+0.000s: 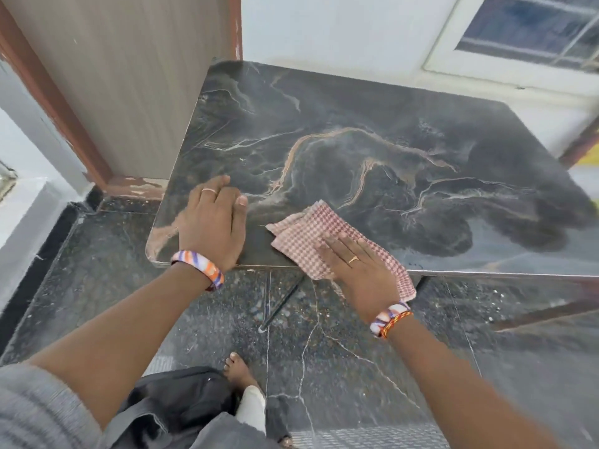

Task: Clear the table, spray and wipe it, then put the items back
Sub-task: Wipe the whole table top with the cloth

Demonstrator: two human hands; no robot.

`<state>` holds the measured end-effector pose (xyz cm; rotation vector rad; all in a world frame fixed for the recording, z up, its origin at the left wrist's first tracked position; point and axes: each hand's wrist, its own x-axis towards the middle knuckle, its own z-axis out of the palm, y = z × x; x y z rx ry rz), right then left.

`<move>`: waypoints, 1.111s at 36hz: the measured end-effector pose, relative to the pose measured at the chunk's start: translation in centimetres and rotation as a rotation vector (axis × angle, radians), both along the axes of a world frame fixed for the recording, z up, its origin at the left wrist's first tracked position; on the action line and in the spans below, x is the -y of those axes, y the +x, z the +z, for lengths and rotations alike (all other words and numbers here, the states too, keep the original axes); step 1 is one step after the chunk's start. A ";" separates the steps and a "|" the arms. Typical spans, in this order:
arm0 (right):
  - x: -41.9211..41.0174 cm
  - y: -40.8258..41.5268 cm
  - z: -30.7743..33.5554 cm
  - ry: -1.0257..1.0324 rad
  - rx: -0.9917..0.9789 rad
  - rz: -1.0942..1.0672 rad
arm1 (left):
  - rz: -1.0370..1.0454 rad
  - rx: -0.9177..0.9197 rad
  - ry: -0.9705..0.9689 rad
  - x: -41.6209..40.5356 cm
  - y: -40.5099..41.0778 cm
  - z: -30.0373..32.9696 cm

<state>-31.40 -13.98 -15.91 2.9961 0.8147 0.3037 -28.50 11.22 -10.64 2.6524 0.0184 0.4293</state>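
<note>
A dark marble-patterned table fills the middle of the head view, with only a cloth on its top. That red-and-white checked cloth lies at the table's near edge, partly hanging over it. My right hand presses flat on the cloth with straight fingers. My left hand rests flat on the table's near left corner, fingers together, apart from the cloth.
A wooden door with a brown frame stands left of the table. A white wall and a window lie behind it. The floor is dark stone. A thin table leg slants below the near edge. My bare foot is below.
</note>
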 end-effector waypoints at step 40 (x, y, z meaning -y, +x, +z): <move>21.5 1.7 3.7 0.161 -0.528 -0.499 | -0.398 -0.053 0.085 15.7 6.4 -0.4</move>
